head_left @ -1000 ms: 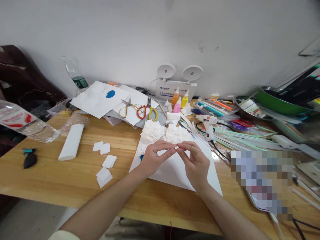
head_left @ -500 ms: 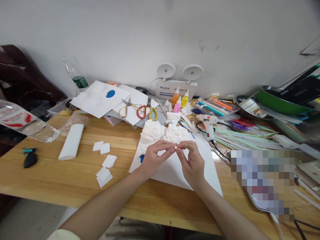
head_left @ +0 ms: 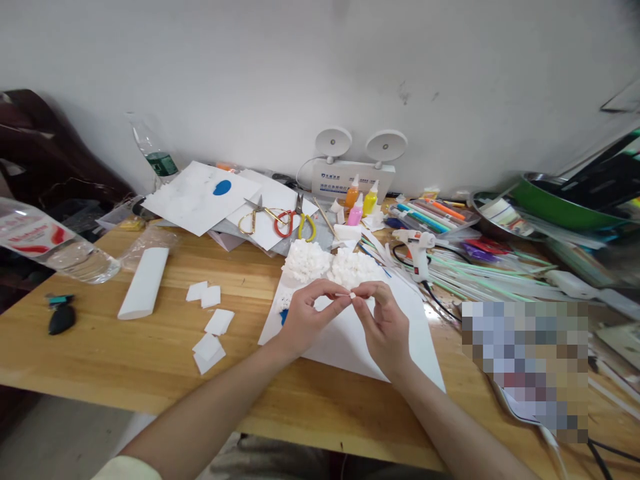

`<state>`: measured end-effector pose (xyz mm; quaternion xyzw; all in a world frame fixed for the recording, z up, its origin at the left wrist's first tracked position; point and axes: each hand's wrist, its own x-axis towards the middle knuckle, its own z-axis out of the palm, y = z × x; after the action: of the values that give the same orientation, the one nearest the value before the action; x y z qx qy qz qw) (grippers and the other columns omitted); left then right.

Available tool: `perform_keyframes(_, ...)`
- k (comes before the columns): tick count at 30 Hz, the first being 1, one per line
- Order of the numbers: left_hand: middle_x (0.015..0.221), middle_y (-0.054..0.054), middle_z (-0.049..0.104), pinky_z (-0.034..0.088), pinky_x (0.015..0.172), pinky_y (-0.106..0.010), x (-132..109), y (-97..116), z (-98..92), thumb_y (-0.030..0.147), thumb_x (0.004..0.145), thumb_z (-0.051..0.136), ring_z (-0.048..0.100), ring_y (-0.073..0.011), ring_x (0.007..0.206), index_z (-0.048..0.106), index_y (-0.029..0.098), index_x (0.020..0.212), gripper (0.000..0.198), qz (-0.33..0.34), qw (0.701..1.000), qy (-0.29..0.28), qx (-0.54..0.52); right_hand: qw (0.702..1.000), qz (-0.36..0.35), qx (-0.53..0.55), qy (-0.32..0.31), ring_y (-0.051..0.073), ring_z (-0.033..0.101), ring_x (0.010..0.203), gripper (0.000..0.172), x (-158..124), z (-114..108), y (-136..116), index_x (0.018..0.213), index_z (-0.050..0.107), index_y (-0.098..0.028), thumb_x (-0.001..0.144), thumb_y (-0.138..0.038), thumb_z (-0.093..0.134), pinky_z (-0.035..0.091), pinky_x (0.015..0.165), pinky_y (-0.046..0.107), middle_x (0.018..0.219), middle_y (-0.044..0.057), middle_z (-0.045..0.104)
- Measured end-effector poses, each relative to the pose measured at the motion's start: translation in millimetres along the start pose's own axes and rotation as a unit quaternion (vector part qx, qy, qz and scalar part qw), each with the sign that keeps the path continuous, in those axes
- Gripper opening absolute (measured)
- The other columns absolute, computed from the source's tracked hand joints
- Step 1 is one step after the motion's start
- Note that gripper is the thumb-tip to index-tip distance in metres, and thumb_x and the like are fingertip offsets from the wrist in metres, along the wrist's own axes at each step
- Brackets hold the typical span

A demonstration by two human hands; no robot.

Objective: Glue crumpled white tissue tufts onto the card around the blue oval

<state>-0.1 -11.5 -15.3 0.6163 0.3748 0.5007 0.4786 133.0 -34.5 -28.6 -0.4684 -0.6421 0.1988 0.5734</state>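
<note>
Above a white sheet (head_left: 350,347), my left hand (head_left: 311,315) and my right hand (head_left: 384,320) meet fingertip to fingertip. Pinched between both thumbs and index fingers is a tiny piece of white paper (head_left: 353,295), mostly covered by the fingers. Just behind them, two fluffy white clumps (head_left: 306,261) sit side by side on the sheet's far edge. A blue patch (head_left: 284,316) shows beside my left hand, partly hidden by it. Left of my left forearm lie several small white paper squares (head_left: 219,322).
A white foam-like block (head_left: 144,283) and a big water bottle (head_left: 50,240) are on the left. Scissors (head_left: 257,217) rest on papers behind. Paint bottles (head_left: 355,212), a glue gun (head_left: 418,252) with its cord, and loose strips (head_left: 480,280) crowd the right.
Both hands stay in nearly the same place, still pinching. The little white piece shows slightly more between the fingertips.
</note>
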Motion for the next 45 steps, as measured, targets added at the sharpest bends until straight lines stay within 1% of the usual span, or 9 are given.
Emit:
perform_keyframes(3, 0.074, -0.004, 0.063, 0.045, 0.069, -0.028, -0.3, 0.9, 0.1, 0.028, 0.072, 0.063, 0.056, -0.0145, 0.072, 0.064, 0.016, 0.074, 0.012, 0.002, 1.000, 0.006, 0.016, 0.999, -0.022, -0.021, 0.019, 0.018, 0.051, 0.081, 0.012, -0.1, -0.7, -1.4, 0.088, 0.055, -0.024, 0.080, -0.014, 0.053, 0.041, 0.070, 0.033, 0.080, 0.002, 0.054)
perform_keyframes(6, 0.075, -0.004, 0.063, 0.045, 0.069, -0.028, -0.3, 1.2, 0.2, 0.028, 0.072, 0.063, 0.056, -0.0145, 0.072, 0.065, 0.016, 0.077, 0.013, -0.001, 1.000, 0.003, 0.022, 0.998, -0.037, -0.042, 0.029, 0.018, 0.050, 0.079, 0.010, 0.5, -1.8, -2.1, 0.085, 0.054, -0.023, 0.079, -0.015, 0.054, 0.041, 0.070, 0.034, 0.078, 0.002, 0.054)
perform_keyframes(11, 0.077, -0.003, 0.063, 0.045, 0.070, -0.027, -0.1, 1.7, -0.5, 0.028, 0.077, 0.057, 0.057, -0.0139, 0.075, 0.064, 0.018, 0.080, 0.012, -0.006, 1.000, 0.000, -0.002, 1.000, -0.009, -0.011, -0.015, 0.018, 0.048, 0.079, 0.003, 1.3, -2.7, -1.1, 0.081, 0.049, -0.023, 0.083, -0.020, 0.048, 0.040, 0.070, 0.033, 0.077, 0.002, 0.051)
perform_keyframes(16, 0.076, -0.003, 0.063, 0.045, 0.070, -0.027, -0.1, 1.0, -0.3, 0.027, 0.077, 0.057, 0.056, -0.0136, 0.074, 0.063, 0.019, 0.078, 0.010, -0.007, 1.000, 0.002, -0.007, 0.998, 0.021, 0.043, -0.051, 0.016, 0.046, 0.076, 0.005, 1.5, -2.1, -0.9, 0.082, 0.048, -0.022, 0.085, -0.022, 0.045, 0.039, 0.070, 0.032, 0.077, 0.002, 0.047)
perform_keyframes(22, 0.077, -0.004, 0.063, 0.046, 0.070, -0.027, -0.3, -1.5, -0.4, 0.026, 0.078, 0.055, 0.057, -0.0139, 0.075, 0.063, 0.018, 0.078, 0.011, 0.007, 1.000, -0.006, 0.015, 0.996, 0.035, 0.048, -0.071, 0.017, 0.046, 0.077, 0.005, 1.1, -2.6, -1.6, 0.082, 0.049, -0.022, 0.085, -0.023, 0.045, 0.039, 0.072, 0.033, 0.077, 0.002, 0.048)
perform_keyframes(28, 0.081, -0.005, 0.064, 0.046, 0.072, -0.029, -0.7, -0.9, -0.3, 0.027, 0.080, 0.054, 0.057, -0.0154, 0.077, 0.064, 0.018, 0.082, 0.014, 0.025, 0.999, -0.008, 0.038, 0.997, 0.032, 0.035, -0.057, 0.016, 0.046, 0.075, 0.005, 2.0, -2.5, -1.2, 0.083, 0.050, -0.022, 0.085, -0.022, 0.045, 0.040, 0.070, 0.032, 0.077, 0.002, 0.048)
perform_keyframes(37, 0.083, -0.005, 0.067, 0.045, 0.075, -0.031, -2.1, 1.7, 1.6, 0.025, 0.079, 0.055, 0.058, -0.0169, 0.080, 0.067, 0.019, 0.084, 0.015, 0.044, 0.998, -0.008, 0.034, 1.000, 0.013, 0.013, -0.002, 0.018, 0.050, 0.078, 0.002, -0.8, -1.9, -0.6, 0.083, 0.053, -0.023, 0.082, -0.022, 0.051, 0.042, 0.070, 0.034, 0.077, 0.003, 0.053)
perform_keyframes(42, 0.083, -0.005, 0.066, 0.045, 0.073, -0.029, -2.9, 1.5, 2.1, 0.023, 0.079, 0.055, 0.058, -0.0162, 0.079, 0.067, 0.020, 0.084, 0.014, 0.041, 0.999, -0.005, 0.020, 0.999, 0.032, 0.031, 0.023, 0.018, 0.052, 0.077, 0.003, -2.2, -1.0, -1.5, 0.081, 0.056, -0.023, 0.080, -0.021, 0.056, 0.042, 0.069, 0.034, 0.076, 0.002, 0.054)
perform_keyframes(45, 0.083, -0.005, 0.066, 0.045, 0.073, -0.029, -3.3, 1.7, 2.3, 0.021, 0.079, 0.055, 0.057, -0.0158, 0.079, 0.067, 0.019, 0.084, 0.013, 0.046, 0.999, -0.009, 0.015, 0.997, 0.044, 0.048, 0.030, 0.017, 0.051, 0.075, 0.003, -2.2, -1.1, -2.0, 0.078, 0.055, -0.022, 0.078, -0.020, 0.057, 0.042, 0.069, 0.033, 0.075, 0.002, 0.053)
